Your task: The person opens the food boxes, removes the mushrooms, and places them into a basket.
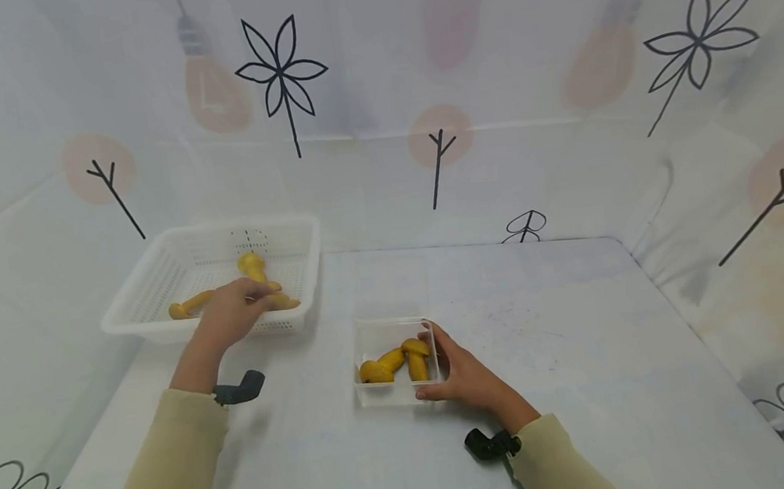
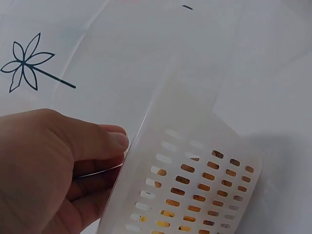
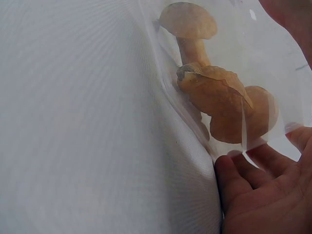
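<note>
At the left, my left hand (image 1: 232, 313) reaches over the near rim of a white perforated basket (image 1: 134, 307). Its fingertips are beside yellow-brown mushrooms (image 1: 252, 266). The left wrist view shows the thumb and bent fingers of the left hand (image 2: 63, 165) at the basket wall (image 2: 146, 161), but whether they pinch a mushroom is hidden. My right hand (image 1: 472, 378) grips the right side of a clear plastic box (image 1: 378, 397), thumb in front and fingers behind. Inside that box lie mushrooms (image 3: 224, 97), seen through its wall in the right wrist view.
Both containers stand on a white-covered table (image 1: 548, 324). Another mushroom (image 1: 188, 305) lies toward the basket's left side. A white patterned cloth (image 1: 371, 176) hangs behind the table and along its sides.
</note>
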Motion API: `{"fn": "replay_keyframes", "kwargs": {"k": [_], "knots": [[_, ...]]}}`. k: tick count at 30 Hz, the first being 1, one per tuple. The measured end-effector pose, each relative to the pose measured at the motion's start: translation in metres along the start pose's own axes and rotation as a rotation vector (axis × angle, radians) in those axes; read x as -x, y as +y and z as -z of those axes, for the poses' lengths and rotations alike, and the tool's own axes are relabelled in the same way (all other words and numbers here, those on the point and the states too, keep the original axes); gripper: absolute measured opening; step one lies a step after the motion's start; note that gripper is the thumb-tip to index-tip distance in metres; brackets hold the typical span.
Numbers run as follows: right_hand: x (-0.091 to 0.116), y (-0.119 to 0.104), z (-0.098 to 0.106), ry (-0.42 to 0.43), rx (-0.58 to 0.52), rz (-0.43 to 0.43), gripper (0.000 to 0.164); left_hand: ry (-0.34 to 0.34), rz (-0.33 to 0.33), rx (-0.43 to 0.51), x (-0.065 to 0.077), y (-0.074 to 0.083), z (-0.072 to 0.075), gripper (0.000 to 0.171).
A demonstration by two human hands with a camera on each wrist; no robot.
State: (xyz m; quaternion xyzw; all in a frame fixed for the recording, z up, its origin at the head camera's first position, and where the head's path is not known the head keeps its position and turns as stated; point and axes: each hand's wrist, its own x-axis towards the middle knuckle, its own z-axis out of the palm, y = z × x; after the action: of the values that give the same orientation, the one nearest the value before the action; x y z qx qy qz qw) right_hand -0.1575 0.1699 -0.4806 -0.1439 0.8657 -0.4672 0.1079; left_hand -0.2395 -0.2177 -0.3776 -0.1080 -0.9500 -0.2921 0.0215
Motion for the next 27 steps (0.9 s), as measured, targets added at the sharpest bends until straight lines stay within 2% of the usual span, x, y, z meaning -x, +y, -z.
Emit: {"fn": "replay_keyframes", "kwargs": {"k": [9, 13, 22, 27], "knots": [[0.0, -0.001, 0.0, 0.003, -0.009, -0.004, 0.117, 0.016, -0.029, 0.007, 0.0, 0.005, -0.008, 0.029], [0.0, -0.001, 0.0, 0.0, -0.011, -0.007, 0.117, 0.013, -0.045, 0.031, 0.001, 0.012, -0.01, 0.027], [-0.001, 0.001, 0.0, -0.002, -0.002, -0.003, 0.117, 0.029, -0.129, 0.033, 0.007, 0.03, -0.01, 0.027], [0.0, 0.001, 0.0, -0.007, 0.004, -0.006, 0.117, -0.007, -0.105, 0.031, 0.009, 0.038, -0.011, 0.028]]}}
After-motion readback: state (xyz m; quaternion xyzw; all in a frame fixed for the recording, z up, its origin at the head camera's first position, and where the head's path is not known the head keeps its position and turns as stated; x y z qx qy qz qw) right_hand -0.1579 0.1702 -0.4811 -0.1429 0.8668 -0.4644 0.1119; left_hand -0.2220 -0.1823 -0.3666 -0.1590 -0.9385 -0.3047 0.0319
